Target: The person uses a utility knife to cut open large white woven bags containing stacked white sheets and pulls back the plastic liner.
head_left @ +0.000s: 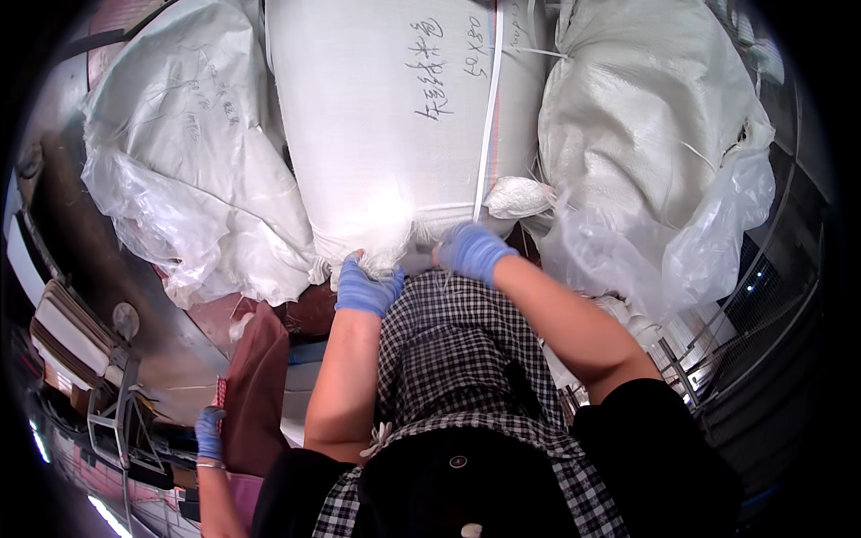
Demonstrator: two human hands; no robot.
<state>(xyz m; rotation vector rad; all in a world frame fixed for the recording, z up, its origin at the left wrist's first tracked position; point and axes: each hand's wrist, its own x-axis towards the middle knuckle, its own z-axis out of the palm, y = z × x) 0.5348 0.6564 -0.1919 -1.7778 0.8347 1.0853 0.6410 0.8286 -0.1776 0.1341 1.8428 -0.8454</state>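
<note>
A large white woven sack (359, 152) with a white strap (489, 125) down its front and dark handwriting stands before me. My left hand (366, 289), in a blue striped glove, is closed on the gathered lower left edge of this sack, thumb upward. Just right of it, my right hand (475, 253), gloved alike, is closed at the sack's bottom edge. A blurred greyish shape shows at its fingertips; what it is I cannot make out. A knotted white corner (518, 197) of the sack sticks out to the right, above my right hand.
Slack white sacks with clear plastic lining stand on the left (197, 161) and right (646, 134). At lower left, another person's gloved hand (209, 433) is by reddish-brown cloth (256, 394). Metal racks (121, 421) line the left; wire mesh (762, 314) is at right.
</note>
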